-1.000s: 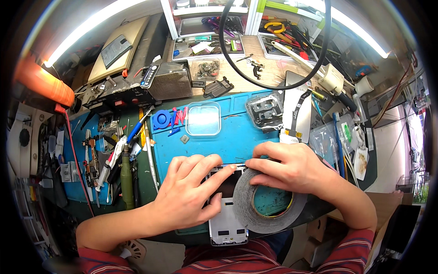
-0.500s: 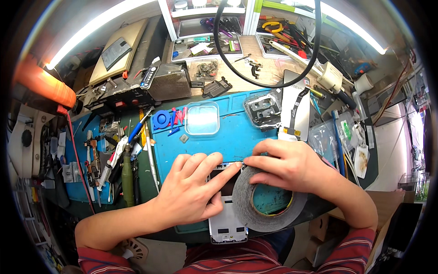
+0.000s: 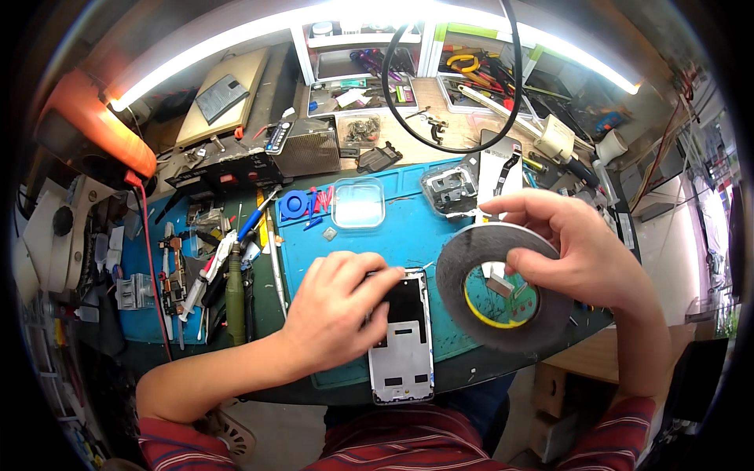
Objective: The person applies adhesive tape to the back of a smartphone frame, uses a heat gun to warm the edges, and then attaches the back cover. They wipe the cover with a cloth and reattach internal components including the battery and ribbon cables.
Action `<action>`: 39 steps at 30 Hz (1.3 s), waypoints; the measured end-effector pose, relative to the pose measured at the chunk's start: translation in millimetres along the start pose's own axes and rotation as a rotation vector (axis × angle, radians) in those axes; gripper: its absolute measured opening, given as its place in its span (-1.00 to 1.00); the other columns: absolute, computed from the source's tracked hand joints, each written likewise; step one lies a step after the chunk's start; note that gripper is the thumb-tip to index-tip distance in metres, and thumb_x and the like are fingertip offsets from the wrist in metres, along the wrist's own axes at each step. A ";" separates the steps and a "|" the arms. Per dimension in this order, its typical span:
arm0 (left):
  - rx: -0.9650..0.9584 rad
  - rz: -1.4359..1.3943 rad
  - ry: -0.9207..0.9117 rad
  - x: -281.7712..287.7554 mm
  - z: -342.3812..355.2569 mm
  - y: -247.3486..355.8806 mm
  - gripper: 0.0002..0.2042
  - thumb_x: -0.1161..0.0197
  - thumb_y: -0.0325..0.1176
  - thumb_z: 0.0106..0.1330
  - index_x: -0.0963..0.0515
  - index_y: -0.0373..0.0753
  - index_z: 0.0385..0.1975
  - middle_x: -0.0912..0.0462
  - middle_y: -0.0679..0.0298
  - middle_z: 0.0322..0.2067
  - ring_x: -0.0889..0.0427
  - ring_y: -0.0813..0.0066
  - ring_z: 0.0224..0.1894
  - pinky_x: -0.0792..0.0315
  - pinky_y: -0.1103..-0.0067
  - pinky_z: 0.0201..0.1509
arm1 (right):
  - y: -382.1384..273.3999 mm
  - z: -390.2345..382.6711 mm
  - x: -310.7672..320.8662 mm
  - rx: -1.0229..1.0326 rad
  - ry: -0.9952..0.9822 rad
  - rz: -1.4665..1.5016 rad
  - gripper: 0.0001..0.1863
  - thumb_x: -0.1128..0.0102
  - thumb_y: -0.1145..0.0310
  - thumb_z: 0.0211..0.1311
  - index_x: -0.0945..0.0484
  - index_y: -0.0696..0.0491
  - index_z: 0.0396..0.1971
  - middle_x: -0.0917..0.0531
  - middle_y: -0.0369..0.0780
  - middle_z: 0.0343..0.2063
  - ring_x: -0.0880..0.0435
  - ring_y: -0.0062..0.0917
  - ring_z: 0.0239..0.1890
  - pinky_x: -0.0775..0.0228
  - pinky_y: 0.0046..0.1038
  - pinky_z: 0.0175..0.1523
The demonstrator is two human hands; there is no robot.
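My left hand (image 3: 338, 314) is curled over the upper left of a phone frame (image 3: 399, 361) lying near the bench's front edge, its index fingertip at the top corner and its thumb by the left side. The frame has a silver plate below a black area. My right hand (image 3: 577, 243) holds a wide roll of dark grey tape (image 3: 467, 310) raised to the right of the frame, thumb in the hole and index finger reaching over the top. A yellow inner ring shows on the roll.
A clear container (image 3: 357, 202), blue pieces (image 3: 297, 206) and a case with metal parts (image 3: 448, 188) sit on the blue mat (image 3: 310, 243). Tools (image 3: 236, 306) crowd the left. A black metal device (image 3: 306, 149) stands behind. A black cable loop (image 3: 452, 145) hangs above.
My right hand has lifted the tape roll up and to the right, away from the phone frame, uncovering its right side. My left hand remains at the frame's upper left.
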State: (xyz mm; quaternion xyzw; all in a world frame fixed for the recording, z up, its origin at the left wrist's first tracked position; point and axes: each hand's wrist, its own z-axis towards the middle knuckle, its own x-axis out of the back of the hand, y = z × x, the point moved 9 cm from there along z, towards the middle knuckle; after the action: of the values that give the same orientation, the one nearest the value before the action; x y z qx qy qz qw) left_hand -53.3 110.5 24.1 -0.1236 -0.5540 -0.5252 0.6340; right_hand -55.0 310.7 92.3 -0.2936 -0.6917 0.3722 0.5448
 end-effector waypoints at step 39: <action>0.692 -1.201 0.462 19.1 -62.0 -72.4 -0.71 -0.24 -0.43 0.47 -0.40 -0.35 0.09 -0.63 0.13 0.02 -0.66 0.41 0.03 -0.64 0.38 0.14 | 16.3 -86.3 -56.7 0.099 0.394 -0.467 -0.67 -0.26 0.42 0.30 -0.55 0.12 0.05 -0.58 -0.07 -0.25 -0.66 -0.21 -0.27 -0.53 -0.29 -0.18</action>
State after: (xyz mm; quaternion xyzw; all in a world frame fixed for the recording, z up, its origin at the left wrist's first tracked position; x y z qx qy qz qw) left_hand -79.1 24.4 -12.8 0.5230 -0.5127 -0.5899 0.3401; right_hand 42.1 290.5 59.5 -0.1663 -0.6026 0.2061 0.7529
